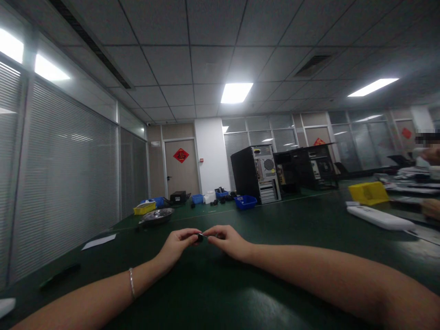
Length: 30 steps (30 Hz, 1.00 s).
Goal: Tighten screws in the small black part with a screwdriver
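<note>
Both my hands meet over the green table (220, 279), fingertips nearly touching. Between thumb and fingers of my left hand (178, 243) is a small black round piece (200, 238); its kind is too small to make out. My right hand (228, 240) pinches a thin, light-coloured sliver (205, 235) whose tip reaches the black piece. I cannot tell whether the two are joined. A bracelet circles my left wrist.
Beyond my hands stand a metal bowl (157, 216), a yellow bin (145, 208), a blue bin (245, 202) and a computer case (256, 175). To the right lie a white power strip-like bar (380, 217) and a yellow box (369, 193); a person's hand (431, 209) is at the right edge. White paper (99, 241) lies left.
</note>
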### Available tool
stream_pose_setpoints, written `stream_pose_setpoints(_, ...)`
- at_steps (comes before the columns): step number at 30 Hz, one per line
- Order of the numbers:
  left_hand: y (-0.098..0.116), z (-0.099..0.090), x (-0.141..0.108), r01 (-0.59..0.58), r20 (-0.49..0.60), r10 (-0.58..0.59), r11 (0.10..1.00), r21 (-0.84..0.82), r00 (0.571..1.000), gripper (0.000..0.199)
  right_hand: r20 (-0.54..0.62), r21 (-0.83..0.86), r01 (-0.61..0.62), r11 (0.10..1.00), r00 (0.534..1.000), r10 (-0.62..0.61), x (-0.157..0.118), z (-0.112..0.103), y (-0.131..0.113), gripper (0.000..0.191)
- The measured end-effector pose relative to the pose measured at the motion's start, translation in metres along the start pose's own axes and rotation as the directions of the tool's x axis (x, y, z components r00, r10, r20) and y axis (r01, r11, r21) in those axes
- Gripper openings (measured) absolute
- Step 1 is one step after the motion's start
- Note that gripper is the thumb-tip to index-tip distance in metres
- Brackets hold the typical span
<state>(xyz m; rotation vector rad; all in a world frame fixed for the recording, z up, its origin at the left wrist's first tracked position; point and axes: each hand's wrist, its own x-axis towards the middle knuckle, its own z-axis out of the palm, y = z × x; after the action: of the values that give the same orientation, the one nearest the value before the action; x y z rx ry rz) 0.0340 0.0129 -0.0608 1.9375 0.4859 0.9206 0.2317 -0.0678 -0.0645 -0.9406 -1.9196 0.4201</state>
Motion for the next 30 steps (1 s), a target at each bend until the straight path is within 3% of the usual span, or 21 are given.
stream_pose_setpoints(7,-0.0003,-0.0019,0.0020,0.000,-0.060,0.004,0.998,0.061,0.998,0.034,-0.028,-0.085,-0.034,0.996,0.999,0.031,0.0017,0.0020,0.0073,0.032)
stream_pose_setpoints(12,0.0023,-0.0031,0.0004,-0.037,-0.041,0.042,0.993,0.111,0.998,0.033,-0.024,-0.122,-0.050,0.991,0.999,0.048,0.0005,0.0005,0.0019,0.031)
stream_pose_setpoints(26,0.0076,-0.0002,-0.0025,0.026,-0.012,-0.026,0.999,0.035,1.000,0.033,0.010,-0.041,-0.028,0.999,1.000,0.029,-0.0003,-0.0015,-0.0022,0.033)
stream_pose_setpoints(30,-0.0013,-0.0007,0.0017,0.009,-0.029,-0.009,1.000,0.006,1.000,0.036,-0.018,-0.018,-0.035,0.999,0.999,0.034,0.0009,0.0001,0.0003,0.034)
